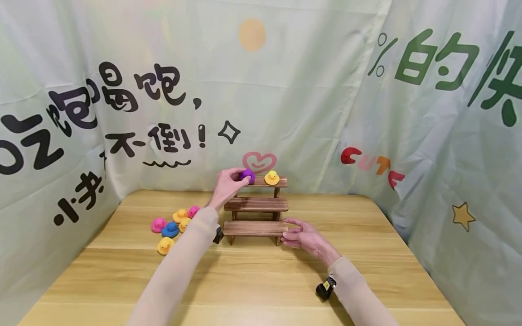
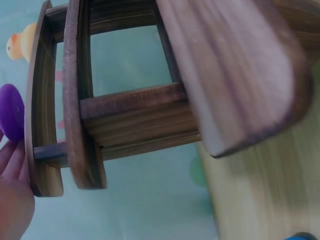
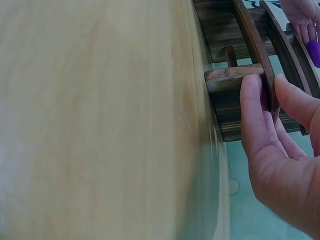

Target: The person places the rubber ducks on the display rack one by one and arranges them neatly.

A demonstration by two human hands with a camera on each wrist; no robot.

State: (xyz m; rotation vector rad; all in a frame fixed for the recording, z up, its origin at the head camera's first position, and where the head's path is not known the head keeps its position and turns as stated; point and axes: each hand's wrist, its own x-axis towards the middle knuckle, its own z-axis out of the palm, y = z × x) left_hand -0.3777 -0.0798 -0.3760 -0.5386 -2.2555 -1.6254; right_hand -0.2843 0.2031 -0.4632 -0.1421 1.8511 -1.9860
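A three-tier wooden stand stands on the table, its dark steps rising toward the back. At the left end of the top step, my left hand holds a purple toy duck between thumb and fingers. In the left wrist view the purple duck touches or nearly touches the top step's edge. To its right on that step sits a yellow rubber duck. My right hand grips the right end of the lowest step; the right wrist view shows thumb and fingers on either side of the board.
Left of the stand lie several loose ducks: a pink duck, a blue duck, a yellow duck and others partly behind my left sleeve. Printed curtains enclose the wooden table at the back and sides.
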